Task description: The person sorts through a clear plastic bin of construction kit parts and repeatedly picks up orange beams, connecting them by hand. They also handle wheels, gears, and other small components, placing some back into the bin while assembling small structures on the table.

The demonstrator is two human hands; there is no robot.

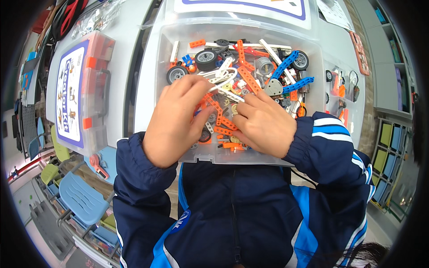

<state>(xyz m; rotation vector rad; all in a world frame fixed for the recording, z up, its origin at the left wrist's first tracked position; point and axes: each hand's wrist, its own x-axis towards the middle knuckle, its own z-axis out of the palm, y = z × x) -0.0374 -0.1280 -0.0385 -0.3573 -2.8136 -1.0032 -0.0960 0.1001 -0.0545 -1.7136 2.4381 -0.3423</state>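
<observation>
A clear plastic bin of mixed building-kit parts lies in front of me, with both my hands over it. My left hand reaches into its left half, thumb and forefinger apart, close to a white cable and orange perforated beams. My right hand dips among the parts right of centre with its fingers curled; whatever lies under them is hidden. Beyond that hand are a blue angled beam and a grey plate. Black-tyred wheels sit near the back of the bin.
A closed kit case with orange latches stands on the table at the left. Right of the bin is a clear tray of small parts. A white lid lies behind it. Blue chairs and shelving stand farther off.
</observation>
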